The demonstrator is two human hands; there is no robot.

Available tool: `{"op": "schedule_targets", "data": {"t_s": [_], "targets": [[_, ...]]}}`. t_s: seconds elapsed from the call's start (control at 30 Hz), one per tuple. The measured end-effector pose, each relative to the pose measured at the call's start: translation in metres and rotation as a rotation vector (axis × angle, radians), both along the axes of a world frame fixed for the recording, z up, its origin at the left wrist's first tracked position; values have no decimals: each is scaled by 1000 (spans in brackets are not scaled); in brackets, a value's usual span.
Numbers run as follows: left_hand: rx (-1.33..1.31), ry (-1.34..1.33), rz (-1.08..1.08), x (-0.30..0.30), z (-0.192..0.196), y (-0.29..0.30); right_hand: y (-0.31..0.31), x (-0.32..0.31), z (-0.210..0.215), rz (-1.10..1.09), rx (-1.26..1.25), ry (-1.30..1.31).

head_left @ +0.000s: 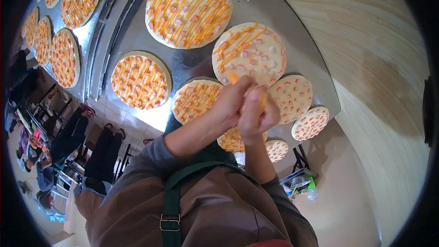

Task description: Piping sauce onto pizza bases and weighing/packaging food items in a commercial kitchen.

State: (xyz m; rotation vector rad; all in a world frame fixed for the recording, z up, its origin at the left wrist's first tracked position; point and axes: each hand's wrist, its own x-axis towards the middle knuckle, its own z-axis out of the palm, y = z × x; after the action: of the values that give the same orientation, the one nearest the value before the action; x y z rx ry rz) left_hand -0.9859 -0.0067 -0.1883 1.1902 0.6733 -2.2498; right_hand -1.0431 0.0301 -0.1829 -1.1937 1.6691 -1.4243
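Both hands are up over the shiny steel worktable (274, 0), clasped together around an orange squeeze bag of sauce (234, 78). The left hand (231, 103) wraps the bag from the near side, fingers curled tight; the right hand (256, 112) is pressed against it, fist closed on the bag's upper end. The bag's orange tip pokes out above the knuckles, right at the near edge of a round pale dough base dotted with pink ham pieces and half-striped in orange sauce (249, 52). Beyond that base lies a larger fully striped round (188, 8). To its left sits another striped round (140, 80), and just under the hands a further striped one (196, 100). To its right, three unsauced ham-dotted rounds (291, 97) run toward the table's corner.
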Motion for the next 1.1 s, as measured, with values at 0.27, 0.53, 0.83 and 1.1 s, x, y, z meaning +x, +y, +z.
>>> {"op": "schedule_targets", "data": {"t_s": [0.27, 0.53, 0.83, 1.1], "targets": [[-347, 200, -64, -34, -49, -41, -65, -25, -1, -235, -14, 109], [-100, 89, -38, -7, -24, 7, -11, -6, 6, -52, 81, 107], [-247, 60, -81, -31, -33, -6, -19, -25, -6, -149, 71, 51], [-160, 139, -45, -34, -25, -9, -21, -28, 2, -126, 62, 146]]}}
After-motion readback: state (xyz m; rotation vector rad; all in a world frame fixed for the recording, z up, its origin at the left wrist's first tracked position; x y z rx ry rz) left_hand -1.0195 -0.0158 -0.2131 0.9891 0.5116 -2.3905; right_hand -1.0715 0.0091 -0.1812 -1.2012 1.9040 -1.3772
